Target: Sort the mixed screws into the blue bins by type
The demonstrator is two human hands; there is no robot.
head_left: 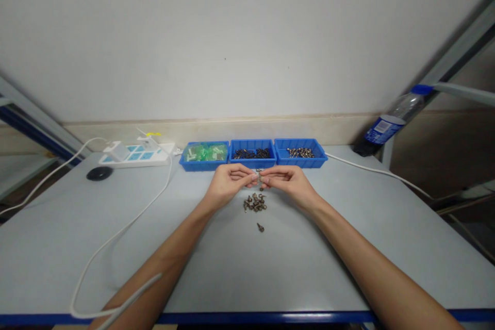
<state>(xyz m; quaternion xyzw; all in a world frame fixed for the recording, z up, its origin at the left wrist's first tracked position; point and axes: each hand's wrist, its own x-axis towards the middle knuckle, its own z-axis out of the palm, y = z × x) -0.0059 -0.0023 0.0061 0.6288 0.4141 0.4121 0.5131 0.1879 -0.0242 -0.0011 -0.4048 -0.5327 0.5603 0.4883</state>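
At the near edge of the grey bench [348, 247], trimmed in blue, a white cable [112, 240] loops from the front left corner back toward the far left. Both bare forearms reach forward over the bench top and meet in the middle. A single small screw [260, 227] lies alone on the surface between the arms, and just beyond it sits a little heap of screws [254, 202], dark metal pieces clustered together. Directly above that heap the two hands come fingertip to fingertip: the left hand [229, 181] is curled with thumb and forefinger pinched together, and the right hand [288, 180] is curled the same way, both pinching a small metal part [259, 175] held between them, just clear of the bench; it is too small to tell exactly what it is. Behind the hands, three blue trays stand side by side, touching: the left tray [203, 164] holds green and whitish plastic pieces, the middle tray [252, 162] holds dark screws, and the right tray [301, 161] holds lighter metal screws. To the left of the trays lies a white power strip [135, 155] with a plug in it, and near that a black round disc [99, 173]. At the far right a plastic bottle [390, 125] with a blue cap and label leans against the frame, with a second white cable [371, 169] running past it along the bench. A pale wall [232, 36] closes the back.
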